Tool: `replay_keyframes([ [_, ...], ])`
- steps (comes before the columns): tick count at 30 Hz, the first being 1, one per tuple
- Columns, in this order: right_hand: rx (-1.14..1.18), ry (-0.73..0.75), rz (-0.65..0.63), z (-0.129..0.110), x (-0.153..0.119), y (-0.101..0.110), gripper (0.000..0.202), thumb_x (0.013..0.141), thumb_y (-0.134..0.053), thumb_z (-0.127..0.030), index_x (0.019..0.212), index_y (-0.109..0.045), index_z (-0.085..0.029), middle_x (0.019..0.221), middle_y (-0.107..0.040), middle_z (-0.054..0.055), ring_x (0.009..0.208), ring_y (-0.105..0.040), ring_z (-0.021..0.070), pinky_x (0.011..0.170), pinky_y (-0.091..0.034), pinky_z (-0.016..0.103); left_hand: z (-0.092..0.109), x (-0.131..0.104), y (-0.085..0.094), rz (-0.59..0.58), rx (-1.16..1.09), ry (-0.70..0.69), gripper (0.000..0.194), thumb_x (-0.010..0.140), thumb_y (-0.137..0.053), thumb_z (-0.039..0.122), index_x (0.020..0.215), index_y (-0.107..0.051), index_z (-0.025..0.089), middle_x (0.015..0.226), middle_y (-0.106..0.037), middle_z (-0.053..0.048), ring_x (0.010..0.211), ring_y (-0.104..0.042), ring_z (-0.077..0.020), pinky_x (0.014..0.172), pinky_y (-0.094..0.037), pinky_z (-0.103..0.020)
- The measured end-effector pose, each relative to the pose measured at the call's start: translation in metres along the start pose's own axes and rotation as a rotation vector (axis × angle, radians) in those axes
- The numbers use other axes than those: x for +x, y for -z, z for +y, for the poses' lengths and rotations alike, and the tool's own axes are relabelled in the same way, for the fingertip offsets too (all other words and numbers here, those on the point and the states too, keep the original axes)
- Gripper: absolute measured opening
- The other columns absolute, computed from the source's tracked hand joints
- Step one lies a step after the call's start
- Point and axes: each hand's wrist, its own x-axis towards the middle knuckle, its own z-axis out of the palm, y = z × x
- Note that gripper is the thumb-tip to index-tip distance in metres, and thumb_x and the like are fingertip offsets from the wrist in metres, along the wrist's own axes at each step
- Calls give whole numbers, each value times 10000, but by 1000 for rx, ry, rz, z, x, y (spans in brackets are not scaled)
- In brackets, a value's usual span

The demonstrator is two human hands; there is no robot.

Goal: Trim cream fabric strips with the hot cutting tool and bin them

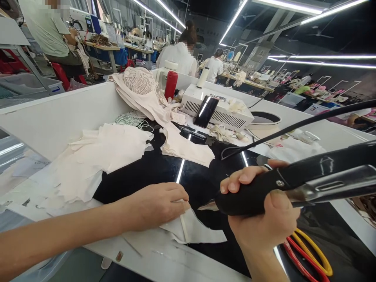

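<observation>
My left hand (pixel 160 205) rests at the front edge of the black tabletop, its fingers pinched on a cream fabric piece (pixel 202 231) that lies flat and reaches to the right. Raised at the right, my right hand (pixel 264 211) wraps round the black handle of a tool with a metal lever (pixel 326 164); a black cord runs above it. A stack of cream fabric pieces (pixel 111 145) lies at the left, and another cut piece (pixel 188 149) is spread in the middle behind my left hand.
Red and yellow handles (pixel 311 254) lie at the lower right. Toward the back are a white vented box (pixel 217 107), a phone (pixel 206 111), a red bottle (pixel 171 85), lace-covered fabric (pixel 139 80) and a round container (pixel 264 118). People sit at machines beyond the white partition.
</observation>
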Motion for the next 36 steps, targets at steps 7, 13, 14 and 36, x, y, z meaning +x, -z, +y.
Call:
replay_keyframes([
  [7, 38, -16, -47, 3, -6, 5, 372, 847, -855, -385, 1137, -651, -274, 774, -666, -62, 567, -642, 133, 513, -585, 266, 16, 2, -12, -115, 5, 52, 157, 1100, -569, 133, 1023, -705, 121, 1015, -708, -65, 1000, -691, -194, 992, -617, -321],
  [13, 82, -30, -47, 6, -12, -1, 374, 851, -867, -379, 1143, -661, -268, 774, -688, -55, 568, -646, 130, 500, -571, 249, 16, -11, -13, -69, -70, 90, 132, 1067, -599, 89, 1120, -714, 124, 1118, -710, -92, 1053, -693, -192, 964, -622, -292],
  [14, 88, -28, -45, 6, -12, -2, 371, 853, -867, -377, 1144, -664, -268, 774, -693, -55, 565, -648, 130, 500, -574, 250, 16, -12, -12, -74, -72, 94, 142, 1068, -591, 90, 1128, -714, 128, 1131, -709, -96, 1050, -697, -193, 954, -626, -294],
  [36, 40, -26, -32, 1, -22, 2, 368, 853, -853, -380, 1140, -651, -270, 773, -675, -51, 565, -626, 138, 503, -571, 273, 18, -20, -11, -101, -39, 101, 244, 1029, -625, 75, 1242, -686, 177, 1264, -685, -120, 1113, -709, -223, 949, -642, -312],
])
